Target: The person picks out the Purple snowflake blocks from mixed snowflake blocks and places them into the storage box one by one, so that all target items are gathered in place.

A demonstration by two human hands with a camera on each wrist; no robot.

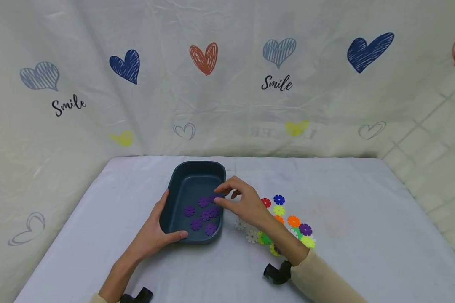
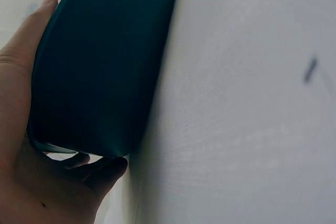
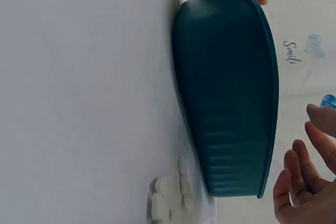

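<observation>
A dark teal tray (image 1: 193, 181) stands on the table with several purple flower-shaped plastic discs (image 1: 196, 224) inside, mostly toward its near right part. My left hand (image 1: 153, 231) grips the tray's near left corner, thumb over the front rim and fingers along the left side. In the left wrist view, that hand (image 2: 21, 129) holds the tray's wall (image 2: 100, 72). Over the tray's right rim reaches my right hand (image 1: 242, 200), thumb and index tips slightly apart, above the purple discs. The right wrist view shows that hand (image 3: 310, 177) with bent, spread fingers and nothing between the tips.
Loose flower discs in several colours lie right of the tray, among them an orange disc (image 1: 293, 221), a blue disc (image 1: 279, 199) and a purple disc (image 1: 305, 229). A white cloth (image 1: 364, 219) covers the table. Behind hangs a heart-printed curtain (image 1: 235, 105).
</observation>
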